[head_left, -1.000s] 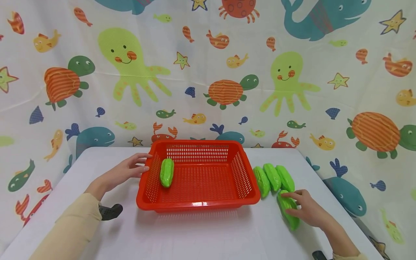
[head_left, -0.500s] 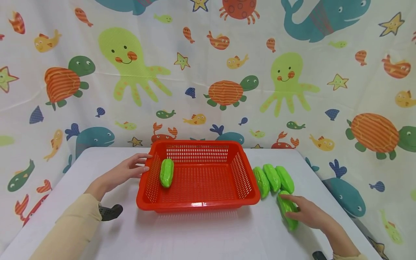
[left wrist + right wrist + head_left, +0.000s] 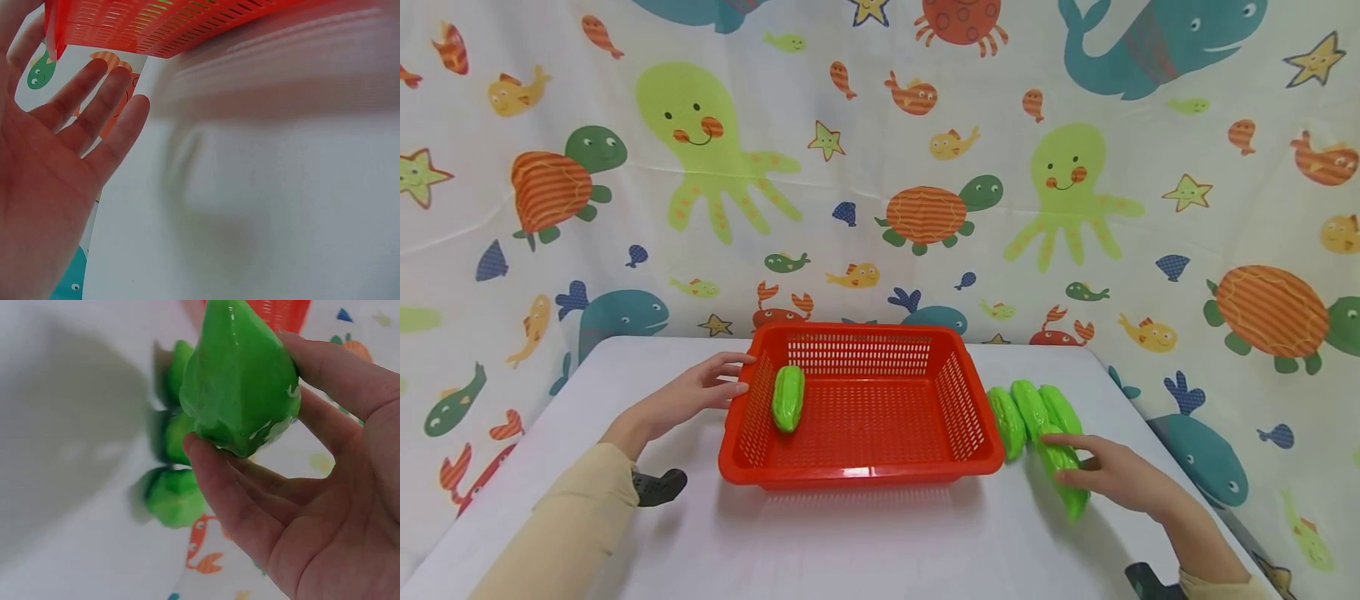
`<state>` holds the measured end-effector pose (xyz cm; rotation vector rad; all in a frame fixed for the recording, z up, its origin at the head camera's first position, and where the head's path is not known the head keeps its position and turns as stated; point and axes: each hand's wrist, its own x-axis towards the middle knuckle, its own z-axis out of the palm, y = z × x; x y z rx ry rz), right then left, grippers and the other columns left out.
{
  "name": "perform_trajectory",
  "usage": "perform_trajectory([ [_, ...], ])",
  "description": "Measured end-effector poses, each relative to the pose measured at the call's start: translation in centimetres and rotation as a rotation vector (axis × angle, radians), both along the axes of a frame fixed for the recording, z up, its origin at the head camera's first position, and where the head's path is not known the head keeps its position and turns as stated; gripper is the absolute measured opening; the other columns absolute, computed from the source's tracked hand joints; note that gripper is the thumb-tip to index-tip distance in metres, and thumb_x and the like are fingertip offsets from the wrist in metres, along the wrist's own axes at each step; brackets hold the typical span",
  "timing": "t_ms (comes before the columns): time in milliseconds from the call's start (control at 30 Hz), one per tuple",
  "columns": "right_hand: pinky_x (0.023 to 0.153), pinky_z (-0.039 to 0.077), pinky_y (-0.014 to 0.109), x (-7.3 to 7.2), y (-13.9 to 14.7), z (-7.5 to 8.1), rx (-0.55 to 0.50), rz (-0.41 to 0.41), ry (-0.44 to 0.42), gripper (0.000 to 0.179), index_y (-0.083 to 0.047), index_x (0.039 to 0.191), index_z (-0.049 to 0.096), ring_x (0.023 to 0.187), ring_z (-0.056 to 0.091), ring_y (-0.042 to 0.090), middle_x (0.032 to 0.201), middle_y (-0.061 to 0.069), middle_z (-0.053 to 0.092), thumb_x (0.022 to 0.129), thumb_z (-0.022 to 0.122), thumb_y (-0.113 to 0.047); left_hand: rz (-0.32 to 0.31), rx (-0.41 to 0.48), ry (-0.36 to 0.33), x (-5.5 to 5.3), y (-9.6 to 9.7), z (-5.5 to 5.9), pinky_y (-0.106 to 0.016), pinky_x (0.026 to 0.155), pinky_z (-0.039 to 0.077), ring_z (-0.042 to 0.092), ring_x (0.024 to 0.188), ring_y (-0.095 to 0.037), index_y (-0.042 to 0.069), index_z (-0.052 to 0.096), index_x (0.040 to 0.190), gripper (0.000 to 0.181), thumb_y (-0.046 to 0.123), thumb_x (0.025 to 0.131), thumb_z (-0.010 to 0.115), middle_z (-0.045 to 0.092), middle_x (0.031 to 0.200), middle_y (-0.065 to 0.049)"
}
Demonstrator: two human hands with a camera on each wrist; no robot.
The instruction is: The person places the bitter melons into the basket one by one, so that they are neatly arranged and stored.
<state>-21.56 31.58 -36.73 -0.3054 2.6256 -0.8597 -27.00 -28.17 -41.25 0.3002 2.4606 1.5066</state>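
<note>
Vegetable (image 3: 240,381) now aloft, another (image 3: 787,399) in basket (image 3: 872,421).

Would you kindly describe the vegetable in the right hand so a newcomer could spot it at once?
In the head view, find the red basket on the white table. Three green vegetables lie side by side to its right; the target vegetable is nearer the camera. Unlike the others, it is held in the right hand.

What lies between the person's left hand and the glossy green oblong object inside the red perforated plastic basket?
The head view shows the basket's side wall between the left hand and the object.
</note>
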Motion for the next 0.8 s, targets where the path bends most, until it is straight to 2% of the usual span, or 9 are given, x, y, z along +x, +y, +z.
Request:
perform_trajectory([
  [267,0.078,0.057,0.048,-1.4,-1.7,2.8,-0.044,-0.014,0.113,0.06,-0.016,0.144,0.049,0.102,0.063,0.031,0.141,0.024,0.046,0.091,0.069,-0.035,-0.004,0.004,0.002,-0.1,-0.1,-0.1,-0.052,0.094,0.05,0.044,0.129,-0.04,0.021,0.032,0.15,0.069,0.044,0.093,0.064,0.038,0.147,-0.017],
  [467,0.085,0.055,0.051,-2.8,-3.8,4.8,-0.177,0.008,0.173,0.059,-0.02,0.146,0.046,0.119,0.053,0.045,0.15,0.018,0.038,0.092,0.067,-0.033,-0.002,0.005,0.001,-0.1,-0.1,-0.1,-0.051,0.093,0.051,0.044,0.129,-0.039,0.021,0.032,0.15,0.07,0.044,0.092,0.064,0.038,0.147,-0.016],
  [567,0.089,0.054,0.05,-3.6,-5.1,5.3,-0.231,0.014,0.205,0.059,-0.021,0.146,0.045,0.124,0.049,0.045,0.15,0.014,0.039,0.092,0.067,-0.034,-0.001,0.005,0.002,0.0,-0.1,-0.1,-0.051,0.093,0.051,0.044,0.129,-0.039,0.021,0.032,0.15,0.07,0.044,0.092,0.064,0.038,0.147,-0.016],
  [800,0.094,0.05,0.053,-5.8,-8.7,6.0,-0.298,-0.004,0.168,0.061,-0.028,0.145,0.043,0.129,0.044,0.042,0.15,0.01,0.037,0.091,0.068,-0.041,0.003,0.003,-0.001,-0.1,-0.1,-0.1,-0.05,0.092,0.052,0.045,0.129,-0.04,0.021,0.032,0.15,0.07,0.044,0.092,0.065,0.038,0.147,-0.017],
])
